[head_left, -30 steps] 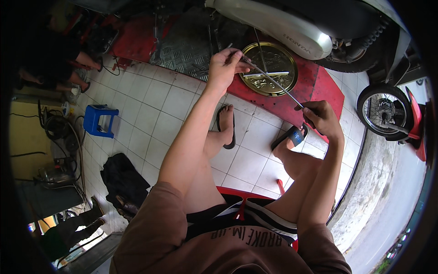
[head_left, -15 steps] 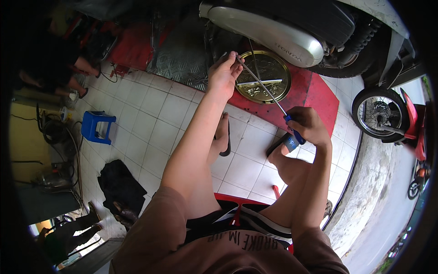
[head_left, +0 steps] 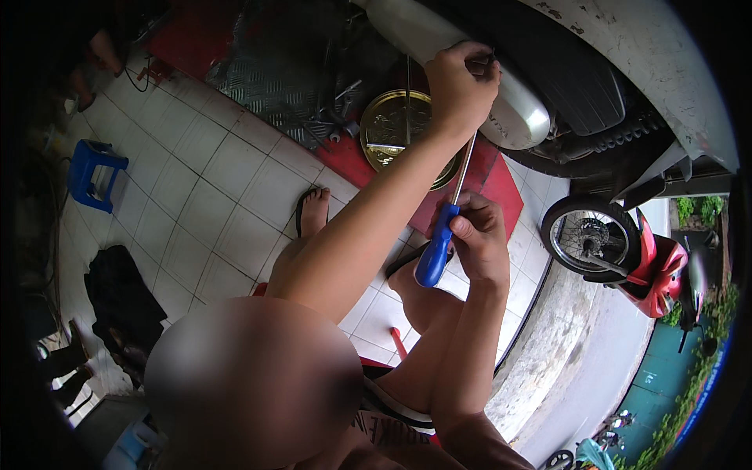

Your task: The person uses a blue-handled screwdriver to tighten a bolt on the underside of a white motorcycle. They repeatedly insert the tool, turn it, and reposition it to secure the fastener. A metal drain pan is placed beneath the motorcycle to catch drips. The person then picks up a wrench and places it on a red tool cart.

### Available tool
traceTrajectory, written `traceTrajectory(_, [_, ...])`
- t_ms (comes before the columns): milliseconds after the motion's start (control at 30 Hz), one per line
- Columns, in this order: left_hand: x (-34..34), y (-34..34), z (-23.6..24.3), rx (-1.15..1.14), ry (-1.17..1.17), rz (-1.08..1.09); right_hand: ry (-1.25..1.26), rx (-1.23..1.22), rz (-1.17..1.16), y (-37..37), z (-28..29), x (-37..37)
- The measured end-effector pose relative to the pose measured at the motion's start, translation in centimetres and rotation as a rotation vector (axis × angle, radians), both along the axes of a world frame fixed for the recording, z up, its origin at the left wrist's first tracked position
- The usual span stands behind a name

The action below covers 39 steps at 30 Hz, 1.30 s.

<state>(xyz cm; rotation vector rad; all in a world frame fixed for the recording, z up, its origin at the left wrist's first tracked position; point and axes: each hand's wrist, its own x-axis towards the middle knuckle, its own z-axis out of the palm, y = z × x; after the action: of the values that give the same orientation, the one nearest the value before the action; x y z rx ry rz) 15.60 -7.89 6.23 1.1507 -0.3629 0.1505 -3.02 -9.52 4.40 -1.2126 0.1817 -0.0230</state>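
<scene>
A screwdriver with a blue handle (head_left: 435,252) and a long metal shaft is gripped near the top of its handle by my right hand (head_left: 482,235). The shaft points up and away, passing behind my left wrist, so its tip is hidden. My left hand (head_left: 462,92) is raised in front of the silver side cover (head_left: 523,116) of a scooter, its fingers curled and pinched together. Whatever lies between those fingertips is too small and dark to name. Partly behind my left forearm sits a round gold tray (head_left: 376,117) with metal rods across it.
The tray rests on a red platform (head_left: 505,196), with several wrenches (head_left: 342,125) on the dark metal plate beside it. A blue stool (head_left: 97,174) and dark cloth (head_left: 121,294) are on the tiled floor at left. A red motorbike (head_left: 654,270) stands at right.
My left hand has left the shaft's far end and moved right and up to the scooter. The screwdriver has swung more upright in my right hand. The view has shifted to the right.
</scene>
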Motion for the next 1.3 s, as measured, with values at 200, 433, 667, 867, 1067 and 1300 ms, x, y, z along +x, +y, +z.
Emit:
traceTrajectory(200, [-0.1, -0.6, -0.1, 0.136, -0.039, -0.004, -0.079, 0.1, -0.131, 0.7, 0.2, 0.2])
traceTrajectory(433, [-1.0, -1.6, -0.9, 0.148, -0.065, -0.014, -0.086, 0.048, -0.17, 0.2, -0.7, -0.4])
traceTrajectory(667, [-1.8, -2.3, -1.0, 0.15, 0.013, -0.014, -0.072, -0.011, -0.177, -1.4, -0.9, -1.3])
traceTrajectory(867, [-1.9, -2.6, -0.9, 0.159, 0.038, -0.049, -0.062, -0.01, -0.186, -1.2, -0.9, -1.3])
traceTrajectory(1067, [-2.3, -3.2, -0.9, 0.16, 0.028, -0.066, -0.079, 0.008, -0.171, -1.4, -0.8, -1.5])
traceTrajectory(1300, [-3.0, -3.6, -0.2, 0.188, 0.055, 0.05, -0.299, 0.66, 0.003, -1.0, -0.4, -1.2])
